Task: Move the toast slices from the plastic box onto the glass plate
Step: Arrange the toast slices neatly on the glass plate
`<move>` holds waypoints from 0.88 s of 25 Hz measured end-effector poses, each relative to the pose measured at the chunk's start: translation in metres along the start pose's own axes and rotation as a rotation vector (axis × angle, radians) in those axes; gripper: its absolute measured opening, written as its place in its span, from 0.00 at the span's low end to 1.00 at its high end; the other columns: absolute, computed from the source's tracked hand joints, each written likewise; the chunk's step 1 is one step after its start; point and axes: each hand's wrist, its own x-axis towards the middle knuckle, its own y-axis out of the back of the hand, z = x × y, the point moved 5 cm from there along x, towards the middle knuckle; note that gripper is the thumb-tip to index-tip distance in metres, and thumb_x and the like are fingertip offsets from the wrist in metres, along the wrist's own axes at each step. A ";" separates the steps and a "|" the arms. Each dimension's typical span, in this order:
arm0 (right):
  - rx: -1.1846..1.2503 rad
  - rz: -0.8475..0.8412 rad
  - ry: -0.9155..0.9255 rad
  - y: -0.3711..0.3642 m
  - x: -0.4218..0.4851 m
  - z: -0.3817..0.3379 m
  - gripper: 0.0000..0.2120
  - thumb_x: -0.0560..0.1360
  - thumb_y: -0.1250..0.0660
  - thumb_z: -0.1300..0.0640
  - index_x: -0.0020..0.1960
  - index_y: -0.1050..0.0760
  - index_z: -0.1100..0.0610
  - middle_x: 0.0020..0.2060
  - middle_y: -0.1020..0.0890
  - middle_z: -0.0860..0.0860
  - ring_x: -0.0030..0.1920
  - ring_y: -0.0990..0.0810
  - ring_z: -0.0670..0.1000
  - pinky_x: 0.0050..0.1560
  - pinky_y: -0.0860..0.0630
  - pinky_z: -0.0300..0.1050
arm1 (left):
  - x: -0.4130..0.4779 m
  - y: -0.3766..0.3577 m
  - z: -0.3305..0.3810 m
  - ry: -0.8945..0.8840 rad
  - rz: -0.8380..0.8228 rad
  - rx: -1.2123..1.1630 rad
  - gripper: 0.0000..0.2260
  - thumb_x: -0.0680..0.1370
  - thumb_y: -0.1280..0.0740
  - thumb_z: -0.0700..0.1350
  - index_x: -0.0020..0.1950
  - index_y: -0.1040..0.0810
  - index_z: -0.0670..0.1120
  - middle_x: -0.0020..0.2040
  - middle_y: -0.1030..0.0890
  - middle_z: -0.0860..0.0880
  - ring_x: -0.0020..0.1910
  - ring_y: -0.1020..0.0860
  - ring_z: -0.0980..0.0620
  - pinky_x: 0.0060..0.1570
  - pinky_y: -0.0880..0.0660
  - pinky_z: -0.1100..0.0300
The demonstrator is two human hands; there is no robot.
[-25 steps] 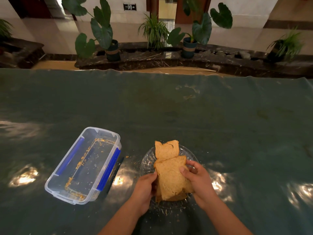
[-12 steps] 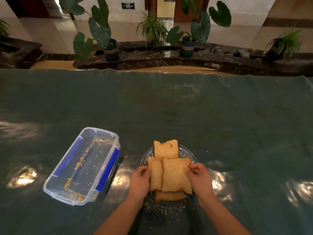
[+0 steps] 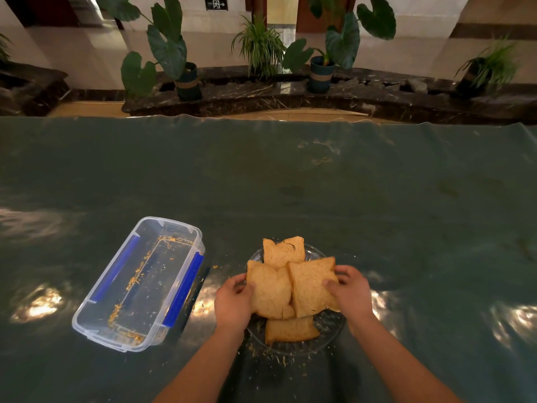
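Observation:
Several toast slices lie overlapping on the round glass plate [image 3: 328,334] near the table's front edge. My left hand [image 3: 232,305] grips the left slice [image 3: 271,289] at its left edge. My right hand [image 3: 350,295] grips the right slice [image 3: 309,286] at its right edge. Another slice [image 3: 283,251] lies at the plate's far side and one more [image 3: 290,330] at its near side. The clear plastic box [image 3: 116,338] with blue clips stands to the left, holding only crumbs.
A dark green shiny cloth [image 3: 319,184] covers the table. Crumbs are scattered around the plate and beside the box. Beyond the far table edge stand potted plants [image 3: 180,68] on a dark stone ledge.
The slices I held bunched upright over the plate now lie flat, spread apart side by side. My hands have moved apart to the left and right edges.

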 end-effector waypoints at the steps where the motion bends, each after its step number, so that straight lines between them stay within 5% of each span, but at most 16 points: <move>1: -0.024 0.014 -0.001 0.001 0.001 0.002 0.17 0.71 0.26 0.60 0.57 0.24 0.53 0.50 0.17 0.50 0.46 0.17 0.51 0.49 0.18 0.55 | 0.001 0.002 0.000 -0.003 0.025 -0.009 0.14 0.77 0.30 0.43 0.62 0.21 0.45 0.54 0.17 0.48 0.51 0.20 0.50 0.50 0.21 0.53; 5: -0.136 0.039 0.009 0.002 0.000 0.008 0.18 0.71 0.26 0.58 0.58 0.25 0.53 0.49 0.18 0.49 0.44 0.19 0.49 0.44 0.21 0.47 | 0.002 0.006 0.000 0.008 0.077 -0.004 0.14 0.78 0.31 0.42 0.63 0.22 0.44 0.51 0.18 0.49 0.50 0.20 0.50 0.50 0.20 0.51; 18: -0.271 -0.039 0.075 -0.004 0.002 -0.001 0.21 0.73 0.29 0.55 0.65 0.28 0.55 0.53 0.18 0.51 0.49 0.19 0.52 0.52 0.20 0.51 | -0.002 -0.004 0.009 -0.058 -0.009 0.239 0.17 0.78 0.32 0.46 0.67 0.24 0.45 0.58 0.17 0.46 0.53 0.19 0.49 0.54 0.20 0.48; 22: -0.527 -0.030 0.240 -0.008 -0.010 -0.007 0.27 0.73 0.29 0.56 0.70 0.31 0.58 0.63 0.22 0.56 0.62 0.23 0.57 0.61 0.26 0.50 | 0.002 -0.004 0.011 -0.055 -0.049 0.350 0.15 0.78 0.33 0.48 0.63 0.22 0.46 0.56 0.17 0.47 0.53 0.19 0.48 0.54 0.21 0.49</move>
